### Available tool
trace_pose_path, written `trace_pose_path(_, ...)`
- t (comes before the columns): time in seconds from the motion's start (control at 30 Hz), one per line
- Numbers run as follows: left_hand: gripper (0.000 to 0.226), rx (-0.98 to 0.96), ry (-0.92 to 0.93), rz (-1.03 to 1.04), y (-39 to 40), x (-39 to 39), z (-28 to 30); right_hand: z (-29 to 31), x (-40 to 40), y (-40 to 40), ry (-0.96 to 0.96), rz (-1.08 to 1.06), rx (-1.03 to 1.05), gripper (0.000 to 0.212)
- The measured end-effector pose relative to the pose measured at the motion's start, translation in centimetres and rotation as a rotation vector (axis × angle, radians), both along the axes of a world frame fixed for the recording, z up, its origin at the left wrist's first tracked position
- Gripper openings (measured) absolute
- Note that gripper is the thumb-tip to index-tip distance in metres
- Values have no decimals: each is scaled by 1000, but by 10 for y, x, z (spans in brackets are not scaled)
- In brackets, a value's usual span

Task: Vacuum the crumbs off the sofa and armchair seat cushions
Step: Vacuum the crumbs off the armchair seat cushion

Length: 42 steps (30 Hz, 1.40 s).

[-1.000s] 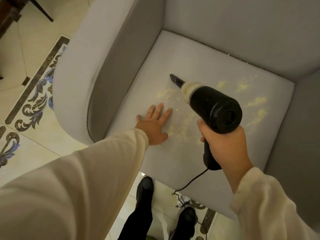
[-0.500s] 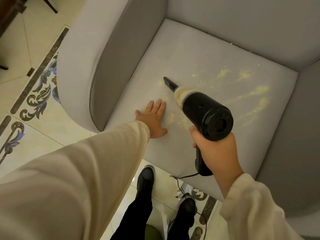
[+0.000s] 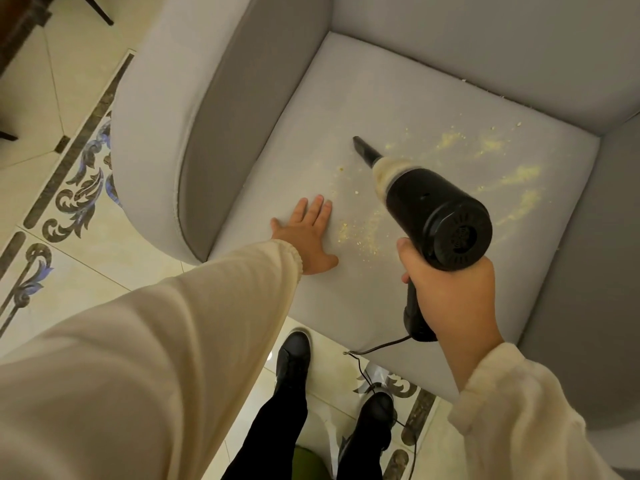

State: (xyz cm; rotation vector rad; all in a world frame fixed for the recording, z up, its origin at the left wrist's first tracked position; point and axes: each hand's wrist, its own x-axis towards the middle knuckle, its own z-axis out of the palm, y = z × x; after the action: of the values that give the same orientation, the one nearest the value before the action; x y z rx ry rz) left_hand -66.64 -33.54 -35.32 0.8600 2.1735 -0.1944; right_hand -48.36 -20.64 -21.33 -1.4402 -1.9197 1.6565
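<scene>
A grey armchair seat cushion (image 3: 363,98) fills the middle of the view. Yellow crumbs (image 3: 512,174) lie in streaks across its right half, and a smaller patch of crumbs (image 3: 360,233) sits near the front. My right hand (image 3: 450,296) grips the handle of a black handheld vacuum (image 3: 436,213). Its narrow nozzle (image 3: 365,150) points down and left at the cushion's middle. My left hand (image 3: 304,233) rests flat on the cushion with straight fingers, just left of the front crumb patch.
The armchair's left arm (image 3: 166,133), backrest (image 3: 485,46) and right arm (image 3: 606,271) wall the seat. The vacuum's cord (image 3: 377,348) hangs off the front edge to the patterned tile floor (image 3: 69,188). My black shoes (image 3: 294,355) stand below. Dark furniture legs (image 3: 20,36) are at top left.
The vacuum nozzle has swept slightly along the cushion's middle. My left hand stays flat in about the same spot on the seat. The head view has shifted a little.
</scene>
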Motion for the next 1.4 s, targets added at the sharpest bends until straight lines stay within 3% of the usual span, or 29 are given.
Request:
trace_pose_path(0.9,117,32,54,-4,-2,3,-18,-12,14,-17,-19,106,-102,13)
trace_pose_path(1.0,116,46,56,-7,-3,2,-19,-11,15,-14,-32,154,-65,12)
trace_pose_path(1.23,108,146,61,9,-9,19,0,-8,35,0,-18,38,-65,17)
trace_pose_path(1.4,101,92,1,-32,-20,50,-1,-8,47,-7,-46,88,-64,15)
